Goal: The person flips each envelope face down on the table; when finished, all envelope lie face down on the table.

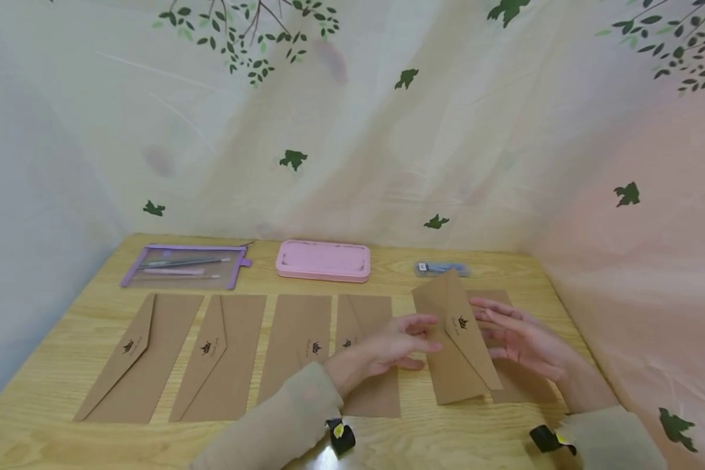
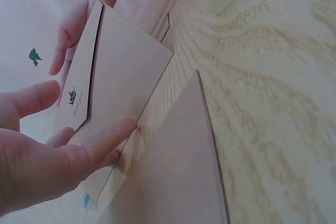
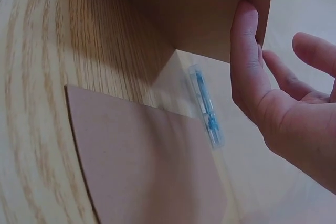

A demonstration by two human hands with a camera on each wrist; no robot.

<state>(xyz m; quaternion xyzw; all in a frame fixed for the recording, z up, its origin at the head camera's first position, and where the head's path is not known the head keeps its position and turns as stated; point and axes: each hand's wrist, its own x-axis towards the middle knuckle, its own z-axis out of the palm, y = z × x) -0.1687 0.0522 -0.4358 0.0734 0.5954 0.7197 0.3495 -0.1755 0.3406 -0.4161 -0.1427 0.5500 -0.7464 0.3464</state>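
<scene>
A brown kraft envelope (image 1: 455,346) with a crown print on its pointed flap stands tilted up off the table between the two hands. My left hand (image 1: 396,346) touches its left edge with extended fingers, the thumb apart from the paper in the left wrist view. On the other side, my right hand (image 1: 519,336) has straight fingers against the right edge and back, thumb free in the right wrist view. Beneath and to the right lies another brown envelope (image 1: 523,378), partly covered. Under my left forearm and hand is a further flat envelope (image 1: 370,398).
More brown envelopes (image 1: 226,359) lie in a row to the left. Along the back sit a purple-trimmed clear pouch (image 1: 135,277) with pens, a pink case (image 1: 323,261) and a small clear pack with blue contents (image 1: 443,268). A patterned curtain (image 1: 358,130) hangs behind the wooden table (image 1: 47,391).
</scene>
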